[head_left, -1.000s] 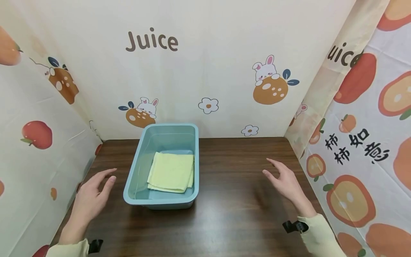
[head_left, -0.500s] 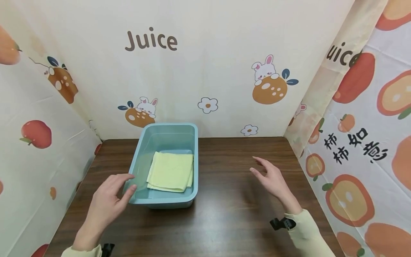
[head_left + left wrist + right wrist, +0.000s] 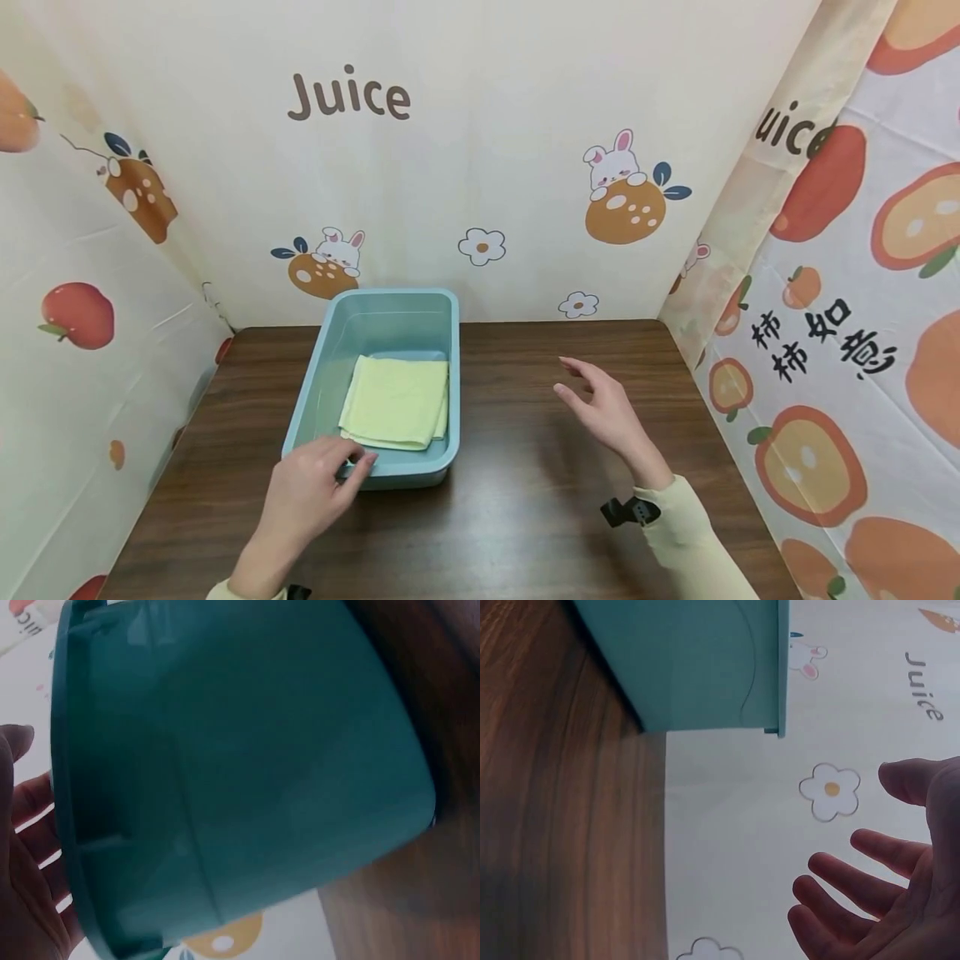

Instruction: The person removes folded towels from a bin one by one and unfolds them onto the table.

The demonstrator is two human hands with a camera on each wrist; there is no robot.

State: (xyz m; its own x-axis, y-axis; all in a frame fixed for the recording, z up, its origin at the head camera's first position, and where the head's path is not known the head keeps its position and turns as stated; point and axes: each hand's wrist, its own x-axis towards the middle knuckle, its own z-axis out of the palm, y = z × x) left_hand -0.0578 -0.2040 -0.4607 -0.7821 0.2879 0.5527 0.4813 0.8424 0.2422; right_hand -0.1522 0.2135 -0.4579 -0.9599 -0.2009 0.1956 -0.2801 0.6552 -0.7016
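A light-blue plastic basin (image 3: pixel 455 392) stands left of centre on the table. In it lies a folded pale-yellow cloth (image 3: pixel 396 402). My left hand (image 3: pixel 309 486) hovers over the basin's near left corner, fingers loosely bent and thumb apart from them. In the left wrist view, the basin's outer wall (image 3: pixel 247 765) fills much of the picture, and the left hand (image 3: pixel 34 862) is beyond its rim; whether it touches the rim I cannot tell. Right of the basin, my right hand (image 3: pixel 606 410) is held above the table with nothing in it. Its fingers are spread and relaxed in the right wrist view.
The dark wood-grain table (image 3: pixel 517 517) reaches to a printed cloth backdrop (image 3: pixel 525 167) behind. Printed cloth also hangs along the left side and the right side (image 3: pixel 817 450). A dark strap (image 3: pixel 628 512) sits on the right sleeve's cuff.
My left hand has moved right, from beside the basin to over its near left corner. My right hand has drifted left toward the basin. The basin and cloth keep their places on the table.
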